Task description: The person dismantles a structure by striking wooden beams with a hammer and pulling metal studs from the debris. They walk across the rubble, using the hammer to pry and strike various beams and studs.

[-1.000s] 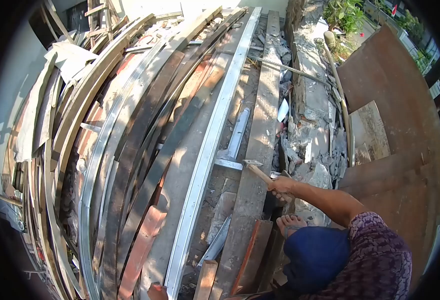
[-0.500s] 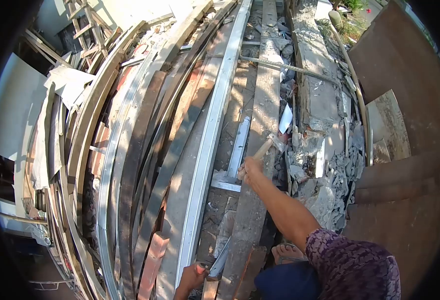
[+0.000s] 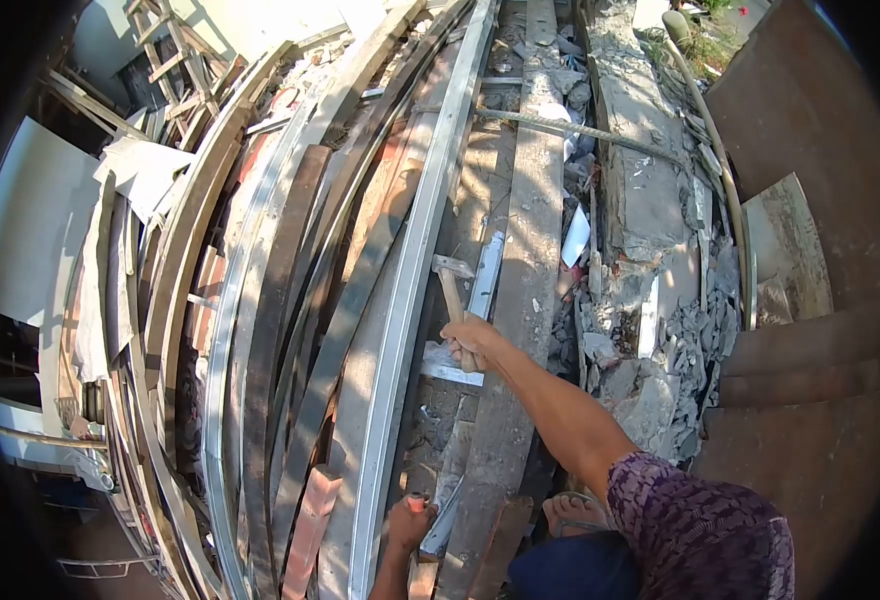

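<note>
The right hand [image 3: 472,343] is clenched around the lower end of a wooden-handled hammer with a grey metal head [image 3: 451,292]. The arm stretches forward from a purple patterned sleeve [image 3: 705,530]. The hammer stands raised, head uppermost. It shows over the gap between a long white metal channel [image 3: 412,270] and a short silvery metal profile [image 3: 487,268]. The profile lies just beside a long grey wooden plank [image 3: 532,230].

At the bottom edge the left hand [image 3: 407,527] seems curled tight around a small reddish-tipped object [image 3: 417,498], though the view is too small there to tell what the object is. The hand sits just beside the near end of the white channel.

To the left, dark curved-looking wooden boards [image 3: 280,300] and pale metal strips lie packed side by side. To the right of the plank are a heap of broken grey concrete rubble [image 3: 660,350] and, beyond it, a large brown plywood sheet [image 3: 810,130]. A sandalled foot [image 3: 566,510] rests near the plank's near end.
</note>
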Available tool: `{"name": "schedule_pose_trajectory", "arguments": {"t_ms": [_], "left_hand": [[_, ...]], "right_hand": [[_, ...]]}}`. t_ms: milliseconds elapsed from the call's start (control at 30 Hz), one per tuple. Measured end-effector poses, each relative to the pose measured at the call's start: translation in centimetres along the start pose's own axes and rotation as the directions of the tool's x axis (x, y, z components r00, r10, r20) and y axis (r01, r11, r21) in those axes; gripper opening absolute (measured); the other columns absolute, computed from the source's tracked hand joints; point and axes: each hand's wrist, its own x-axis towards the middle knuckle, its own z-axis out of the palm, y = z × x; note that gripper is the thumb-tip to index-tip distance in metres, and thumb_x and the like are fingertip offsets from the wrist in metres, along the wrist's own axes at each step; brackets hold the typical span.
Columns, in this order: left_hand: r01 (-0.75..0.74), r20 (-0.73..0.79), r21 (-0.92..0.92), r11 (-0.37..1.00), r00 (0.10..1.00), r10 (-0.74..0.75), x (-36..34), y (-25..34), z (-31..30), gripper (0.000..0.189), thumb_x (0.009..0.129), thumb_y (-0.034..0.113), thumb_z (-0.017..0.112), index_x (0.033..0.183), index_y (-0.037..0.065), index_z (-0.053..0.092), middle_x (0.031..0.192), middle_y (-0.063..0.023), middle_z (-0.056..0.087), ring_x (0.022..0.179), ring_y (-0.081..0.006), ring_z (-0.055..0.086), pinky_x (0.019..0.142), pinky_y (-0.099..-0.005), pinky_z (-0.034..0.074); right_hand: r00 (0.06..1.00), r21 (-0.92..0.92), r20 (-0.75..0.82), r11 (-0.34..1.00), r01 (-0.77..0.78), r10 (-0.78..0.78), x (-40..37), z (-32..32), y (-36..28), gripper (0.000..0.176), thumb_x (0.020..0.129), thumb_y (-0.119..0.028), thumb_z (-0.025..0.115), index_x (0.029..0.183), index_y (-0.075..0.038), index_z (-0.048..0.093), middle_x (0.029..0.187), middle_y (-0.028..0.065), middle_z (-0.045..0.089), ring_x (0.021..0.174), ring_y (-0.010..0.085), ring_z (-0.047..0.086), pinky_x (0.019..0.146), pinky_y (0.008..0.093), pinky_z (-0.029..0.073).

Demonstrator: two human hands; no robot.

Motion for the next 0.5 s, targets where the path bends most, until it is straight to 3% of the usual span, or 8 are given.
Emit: {"name": "schedule_pose_trajectory", "arguments": {"t_ms": [33, 100, 133, 200, 300, 367, 400, 500], "left_hand": [[0.001, -0.003, 0.003, 1.0, 1.0, -0.001, -0.4, 2.3, -0.1, 0.039, 0.072, 0.026, 0.075, 0.101, 0.0, 0.069, 0.086, -0.0203, 0.07, 0.085, -0.0313, 0.069, 0.074, -0.0394, 0.052], [0.029, 0.059, -0.022, 0.999, 0.998, -0.028, -3.0, 7.3, -1.0, 0.036, 0.072, 0.027, 0.075, 0.097, 0.001, 0.069, 0.082, -0.0192, 0.07, 0.08, -0.0316, 0.069, 0.071, -0.0404, 0.052], [-0.046, 0.077, 0.14, 0.989, 0.996, 0.035, -2.6, 7.0, -1.2, 0.038, 0.076, 0.025, 0.076, 0.101, -0.002, 0.068, 0.088, -0.0148, 0.071, 0.078, -0.022, 0.068, 0.073, -0.0347, 0.052], [-0.022, 0.042, 0.154, 0.988, 0.999, 0.016, -2.9, 3.9, -1.5, 0.037, 0.076, 0.024, 0.075, 0.101, -0.001, 0.068, 0.088, -0.0146, 0.071, 0.079, -0.0221, 0.068, 0.072, -0.0348, 0.051], [-0.029, -0.029, 0.141, 0.99, 0.999, 0.034, -0.9, 0.2, -1.4, 0.035, 0.076, 0.019, 0.075, 0.103, -0.001, 0.067, 0.086, -0.0137, 0.071, 0.075, -0.0208, 0.069, 0.065, -0.0334, 0.052], [0.065, -0.172, -0.13, 0.989, 0.981, -0.088, -0.8, -3.0, -1.0, 0.034, 0.076, 0.015, 0.074, 0.105, -0.003, 0.066, 0.083, -0.0123, 0.071, 0.067, -0.0175, 0.068, 0.056, -0.0299, 0.051], [0.201, -0.135, -0.321, 0.926, 0.957, -0.255, -2.3, -0.3, -1.4, 0.037, 0.069, 0.012, 0.073, 0.102, -0.003, 0.067, 0.084, -0.0118, 0.069, 0.067, -0.0188, 0.065, 0.059, -0.0316, 0.051], [0.247, -0.052, -0.278, 0.928, 0.961, -0.272, -3.6, 1.6, -1.3, 0.035, 0.071, 0.009, 0.073, 0.103, -0.004, 0.066, 0.081, -0.0111, 0.068, 0.065, -0.0166, 0.065, 0.055, -0.0284, 0.053]], "right_hand": [[0.96, -0.111, 0.271, 0.993, -0.039, 0.068, -0.4, -0.3, -0.5, 0.019, 0.08, -0.007, 0.062, 0.092, -0.003, 0.047, 0.063, 0.0056, 0.049, 0.044, 0.0155, 0.048, 0.036, 0.0342, 0.041], [0.951, -0.246, 0.308, 0.968, 0.057, 0.022, -3.9, -3.3, 0.1, 0.021, 0.08, -0.007, 0.062, 0.094, -0.003, 0.048, 0.061, 0.0032, 0.048, 0.044, 0.0142, 0.048, 0.038, 0.0328, 0.041], [0.962, -0.276, 0.273, 0.956, 0.102, -0.024, -4.5, -4.1, -0.8, 0.021, 0.08, -0.008, 0.062, 0.095, -0.004, 0.048, 0.062, 0.0031, 0.048, 0.044, 0.0138, 0.047, 0.038, 0.0318, 0.041], [0.973, -0.306, 0.232, 0.949, 0.08, -0.007, -5.4, -4.9, 1.7, 0.02, 0.08, -0.008, 0.062, 0.095, -0.004, 0.049, 0.062, 0.003, 0.049, 0.043, 0.0133, 0.046, 0.038, 0.0309, 0.041], [0.997, -0.005, 0.043, 0.998, 0.069, -0.069, -3.2, -4.5, 0.9, 0.022, 0.081, -0.009, 0.061, 0.097, -0.005, 0.047, 0.064, 0.0034, 0.049, 0.045, 0.0135, 0.047, 0.038, 0.0308, 0.041], [0.93, 0.204, -0.343, 0.956, 0.211, -0.132, -2.3, -2.2, 0.6, 0.022, 0.082, -0.009, 0.06, 0.097, -0.005, 0.045, 0.066, 0.0046, 0.049, 0.048, 0.0146, 0.049, 0.039, 0.0309, 0.043], [0.887, 0.226, -0.446, 0.945, 0.236, -0.115, -1.1, -0.7, 0.2, 0.022, 0.082, -0.007, 0.056, 0.099, -0.003, 0.042, 0.066, 0.0057, 0.048, 0.05, 0.0164, 0.051, 0.04, 0.0331, 0.044], [0.833, 0.446, -0.551, 0.863, 0.238, 0.055, -1.3, 6.7, -2.0, 0.026, 0.081, -0.007, 0.053, 0.104, -0.003, 0.04, 0.065, 0.0068, 0.047, 0.049, 0.0175, 0.05, 0.039, 0.0341, 0.043]]}}
